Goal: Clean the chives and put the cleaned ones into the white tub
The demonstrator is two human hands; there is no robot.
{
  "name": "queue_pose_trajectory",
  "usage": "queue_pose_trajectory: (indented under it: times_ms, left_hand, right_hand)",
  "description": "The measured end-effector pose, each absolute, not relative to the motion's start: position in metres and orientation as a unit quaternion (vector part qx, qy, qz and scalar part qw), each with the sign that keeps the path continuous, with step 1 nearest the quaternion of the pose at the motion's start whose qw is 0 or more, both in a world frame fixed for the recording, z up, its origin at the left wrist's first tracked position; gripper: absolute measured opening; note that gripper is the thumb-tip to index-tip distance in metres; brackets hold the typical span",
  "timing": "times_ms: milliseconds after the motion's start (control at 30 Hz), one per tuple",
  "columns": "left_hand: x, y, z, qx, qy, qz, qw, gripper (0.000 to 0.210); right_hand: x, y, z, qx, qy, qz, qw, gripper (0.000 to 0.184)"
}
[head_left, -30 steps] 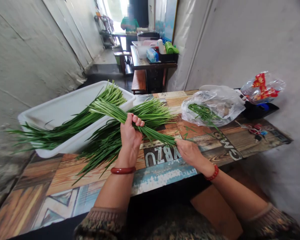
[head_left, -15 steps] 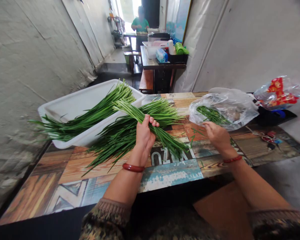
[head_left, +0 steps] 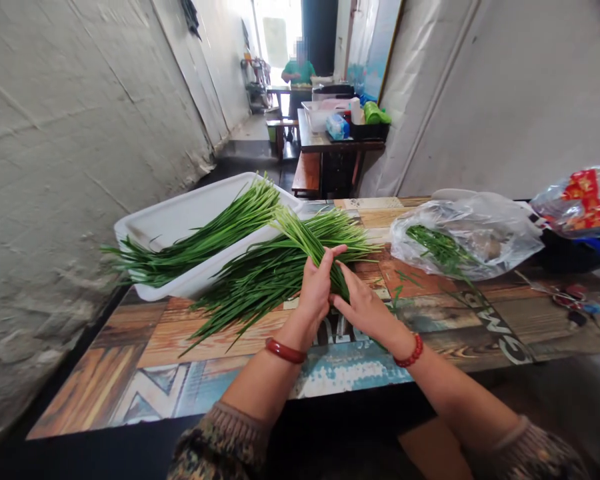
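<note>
A bunch of garlic chives (head_left: 301, 235) is gripped in my left hand (head_left: 316, 288), pale stem ends pointing up and away. My right hand (head_left: 364, 303) has its fingers round the lower, leafy part of the same bunch, right beside my left hand. Under and behind the bunch, a pile of chives (head_left: 255, 277) lies on the patterned table (head_left: 155, 330). More chives (head_left: 215, 230) lie in a white plastic tub (head_left: 173, 212), their leaf tips hanging over its left end. Most of the held bunch's leaf end is hidden by my hands.
At the right lies a clear plastic bag (head_left: 505, 230) with green scraps (head_left: 437, 247) at its mouth. Loose bits (head_left: 397, 293) are strewn near it. Beyond are a red-printed package (head_left: 585, 197) and keys (head_left: 575, 300). A person in green (head_left: 299, 70) is at a far table.
My right hand has come left from beside the plastic bag to the held chives. My left hand still grips the bunch. The view has shifted, so everything sits lower and mostly farther right.
</note>
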State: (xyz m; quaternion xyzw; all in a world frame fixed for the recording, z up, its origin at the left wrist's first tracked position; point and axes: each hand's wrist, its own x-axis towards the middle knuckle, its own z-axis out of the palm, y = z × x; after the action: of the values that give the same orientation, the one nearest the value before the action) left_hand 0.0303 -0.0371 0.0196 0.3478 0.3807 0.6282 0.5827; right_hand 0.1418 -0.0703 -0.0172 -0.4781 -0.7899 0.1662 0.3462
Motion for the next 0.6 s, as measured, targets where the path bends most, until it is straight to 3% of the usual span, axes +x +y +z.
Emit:
queue_pose_trajectory:
  times_ms: [100,233,333,600]
  left_hand:
    - [0.027,-0.037,0.022,0.386,0.372,0.621,0.571,0.030]
    - [0.019,-0.036,0.029,0.400,0.320,0.576,0.637,0.039]
    - [0.015,-0.035,0.031,0.375,0.279,0.557,0.687,0.043]
    - [0.013,-0.032,0.025,0.365,0.254,0.527,0.724,0.048]
  right_hand:
    - [0.137,-0.063,-0.020,-0.479,-0.744,0.258,0.388,0.045]
    - [0.148,-0.058,-0.007,-0.428,-0.642,0.502,0.392,0.021]
    - [0.153,-0.058,0.004,-0.357,-0.583,0.615,0.393,0.024]
    - [0.158,-0.046,-0.002,-0.265,-0.517,0.745,0.328,0.034]
